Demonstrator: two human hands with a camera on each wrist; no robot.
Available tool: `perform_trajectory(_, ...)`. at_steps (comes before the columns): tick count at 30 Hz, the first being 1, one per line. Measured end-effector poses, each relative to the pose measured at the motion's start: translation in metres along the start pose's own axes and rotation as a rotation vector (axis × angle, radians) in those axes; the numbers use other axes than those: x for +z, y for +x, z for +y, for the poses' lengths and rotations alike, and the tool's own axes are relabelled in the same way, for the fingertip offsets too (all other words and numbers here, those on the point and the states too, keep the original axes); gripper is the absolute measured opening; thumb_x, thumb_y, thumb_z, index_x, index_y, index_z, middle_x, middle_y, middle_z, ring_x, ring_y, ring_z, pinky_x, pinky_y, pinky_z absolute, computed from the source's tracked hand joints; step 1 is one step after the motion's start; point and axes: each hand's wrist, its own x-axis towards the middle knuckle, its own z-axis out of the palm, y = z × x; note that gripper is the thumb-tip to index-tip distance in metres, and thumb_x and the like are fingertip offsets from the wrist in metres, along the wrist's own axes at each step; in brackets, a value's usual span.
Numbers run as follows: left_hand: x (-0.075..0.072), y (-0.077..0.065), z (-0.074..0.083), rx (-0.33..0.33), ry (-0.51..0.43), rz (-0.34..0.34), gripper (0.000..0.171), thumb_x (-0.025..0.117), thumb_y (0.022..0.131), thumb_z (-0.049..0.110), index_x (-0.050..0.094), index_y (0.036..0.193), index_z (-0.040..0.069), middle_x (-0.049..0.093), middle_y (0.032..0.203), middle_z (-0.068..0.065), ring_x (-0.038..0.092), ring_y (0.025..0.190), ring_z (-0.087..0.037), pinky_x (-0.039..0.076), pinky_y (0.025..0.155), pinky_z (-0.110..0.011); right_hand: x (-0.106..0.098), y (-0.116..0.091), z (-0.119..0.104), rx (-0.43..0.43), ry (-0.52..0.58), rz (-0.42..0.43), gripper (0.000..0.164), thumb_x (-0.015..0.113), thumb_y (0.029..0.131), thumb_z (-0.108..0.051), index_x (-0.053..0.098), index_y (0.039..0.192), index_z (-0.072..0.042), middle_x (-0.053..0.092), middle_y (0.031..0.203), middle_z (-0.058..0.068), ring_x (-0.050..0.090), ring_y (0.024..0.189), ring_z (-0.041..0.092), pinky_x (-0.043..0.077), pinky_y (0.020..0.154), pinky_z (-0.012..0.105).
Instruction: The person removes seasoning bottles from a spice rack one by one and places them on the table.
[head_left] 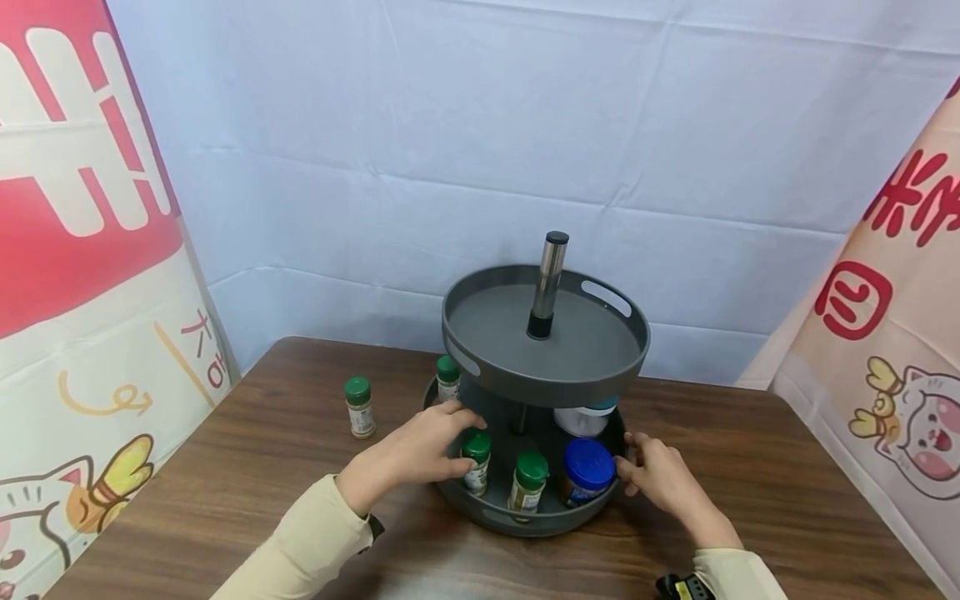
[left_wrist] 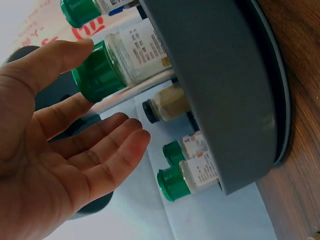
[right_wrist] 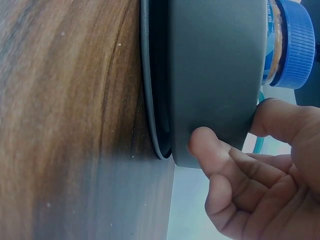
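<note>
My left hand (head_left: 412,448) reaches in at the front left of a grey two-tier lazy Susan (head_left: 585,350). Its thumb and index finger pinch the green cap of a spice jar (left_wrist: 142,52), which stands upright on the lower tier; the other fingers are spread below the cap in the left wrist view. At the opposite side, my right hand (head_left: 667,477) holds the lower tier's rim, thumb at the top edge and index finger against the outer wall (right_wrist: 215,75). Close to that thumb is a jar with a blue lid (right_wrist: 297,45).
Another green-capped spice jar (head_left: 529,483) stands at the lower tier's front, and one (head_left: 447,377) at its back left. A clear container (head_left: 581,422) is partly hidden under the upper tier. On the wooden table (head_left: 300,417), a green-capped jar (head_left: 360,408) stands to the left.
</note>
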Motion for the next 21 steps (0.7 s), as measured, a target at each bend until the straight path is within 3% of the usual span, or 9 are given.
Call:
perform_trajectory(13, 0.0020, 0.0044, 0.0020, 0.012, 0.009, -0.007, 0.038, 0.070, 0.083, 0.018, 0.060, 0.116, 0.004, 0.059, 0.111, -0.009, 0.057, 0.085, -0.014, 0.047, 0.069, -0.025, 0.0013, -0.0016, -0.0003, 0.072, 0.089, 0.011, 0.046, 0.059, 0.088, -0.011, 0.038, 0.120, 0.012, 0.062, 0.072, 0.003, 0.064, 0.059, 0.017, 0.045, 0.077, 0.052)
perform_trajectory(21, 0.0040, 0.0060, 0.0041, 0.006, 0.022, 0.003, 0.043, 0.071, 0.083, 0.023, 0.058, 0.120, 0.004, 0.055, 0.114, -0.011, 0.057, 0.094, -0.018, 0.048, 0.077, -0.030, 0.0000, -0.0024, -0.0042, 0.115, 0.069, 0.047, 0.025, 0.062, 0.085, -0.013, 0.047, 0.094, 0.005, 0.062, 0.067, 0.004, 0.064, 0.060, 0.019, 0.046, 0.067, 0.043)
